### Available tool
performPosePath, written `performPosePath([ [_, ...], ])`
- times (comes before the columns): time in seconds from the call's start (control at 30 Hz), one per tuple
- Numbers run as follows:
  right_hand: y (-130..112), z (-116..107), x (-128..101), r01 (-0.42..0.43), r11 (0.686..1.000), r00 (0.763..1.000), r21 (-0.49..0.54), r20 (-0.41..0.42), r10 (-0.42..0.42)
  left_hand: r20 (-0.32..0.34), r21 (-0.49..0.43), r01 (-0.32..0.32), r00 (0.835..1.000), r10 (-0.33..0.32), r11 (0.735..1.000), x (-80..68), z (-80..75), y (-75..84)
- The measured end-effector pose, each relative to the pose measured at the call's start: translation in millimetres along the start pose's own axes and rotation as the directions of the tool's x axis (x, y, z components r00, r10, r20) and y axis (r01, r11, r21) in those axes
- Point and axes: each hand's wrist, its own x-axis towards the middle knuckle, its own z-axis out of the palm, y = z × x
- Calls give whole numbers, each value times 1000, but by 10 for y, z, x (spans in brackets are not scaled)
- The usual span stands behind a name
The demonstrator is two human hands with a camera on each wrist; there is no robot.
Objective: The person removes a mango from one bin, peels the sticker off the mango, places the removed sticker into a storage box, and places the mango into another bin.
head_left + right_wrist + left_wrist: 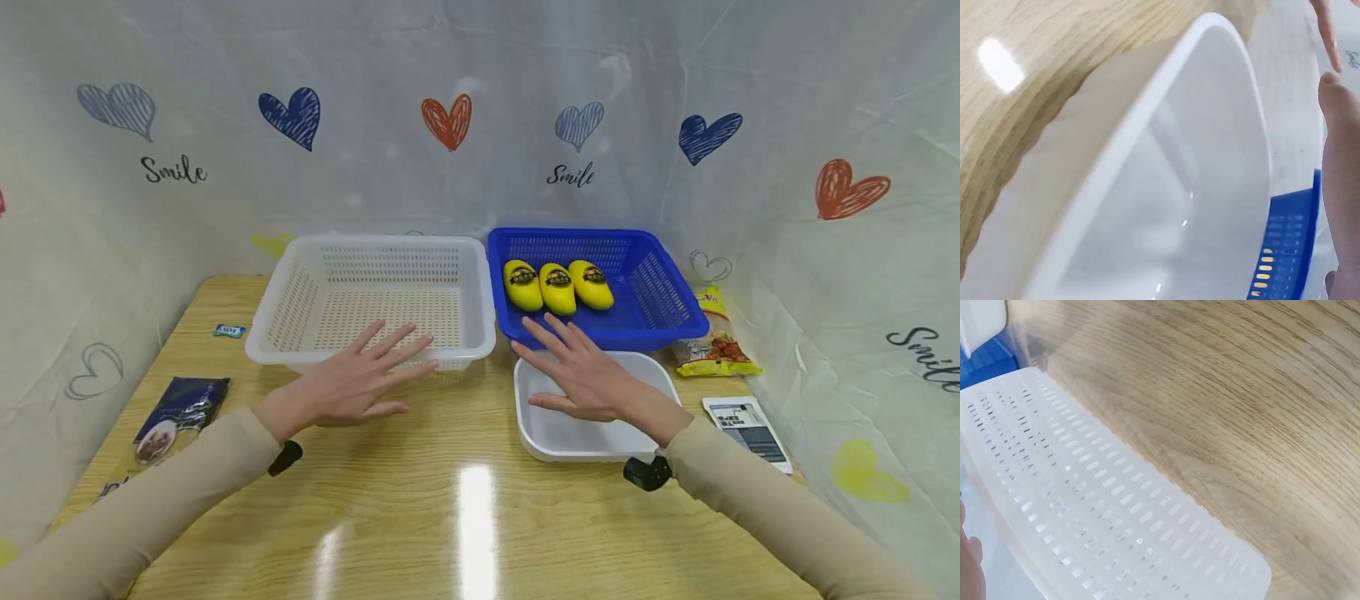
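Bench: pale oak-grain top, glossy, with a streak of lamp glare near my edge. Room: white sheeting printed with blue and red hearts and the word "Smile" closes in the back and both sides.

Landmark: white basket, perforated, standing at the back of the bench.

- My left hand: grip released, fingers straight and spread, palm down, hovering over the near rim of the white basket; holds nothing. The left wrist view shows that slotted wall with oak beside it.
- My right hand: grip released, fingers straight and spread, palm down, above the white tray; holds nothing.
- White tray: right of the white basket and nearer to me, plain and shallow.
- Blue basket: just beside the white basket on its right, directly behind the tray.
- Three yellow packets: in a row inside the blue basket, against its left wall.
- Snack bag: beyond the blue basket's right corner.
- Printed card: right of the tray.
- Dark pouch: left of the white basket, nearer to me.
- Small blue wrapper: just left of the white basket.
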Motion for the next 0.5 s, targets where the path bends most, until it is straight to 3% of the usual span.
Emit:
performPosePath([
  [0.07, 35, -51, 36, -19, 998, 1000, 57, -18, 20, 15, -100, 61, 998, -60, 993, -29, -44, -51],
  [0.13, 114, -125, 80, -67, 987, 996, 149, -51, 76, 18, -224, 152, 988, -152, 963, -83, -99, -154],
  [0.2, 238, -221, 132, -130, 958, 983, 255, -94, 158, 3, -344, 250, 964, -265, 905, -164, -152, -312],
  [0.23, 317, -267, 154, -169, 937, 971, 306, -112, 212, -5, -396, 301, 944, -329, 868, -214, -174, -405],
  [0.3, 505, -343, 194, -259, 882, 934, 395, -130, 332, -9, -495, 401, 885, -465, 771, -340, -204, -600],
  [0.33, 603, -381, 212, -302, 853, 914, 426, -127, 386, 3, -547, 444, 849, -528, 710, -410, -211, -693],
  [0.43, 911, -429, 256, -432, 760, 849, 486, -67, 525, 88, -666, 554, 723, -685, 499, -624, -202, -928],
  [0.5, 1094, -414, 294, -506, 706, 815, 496, 9, 579, 163, -721, 597, 639, -751, 352, -770, -157, -1035],
])
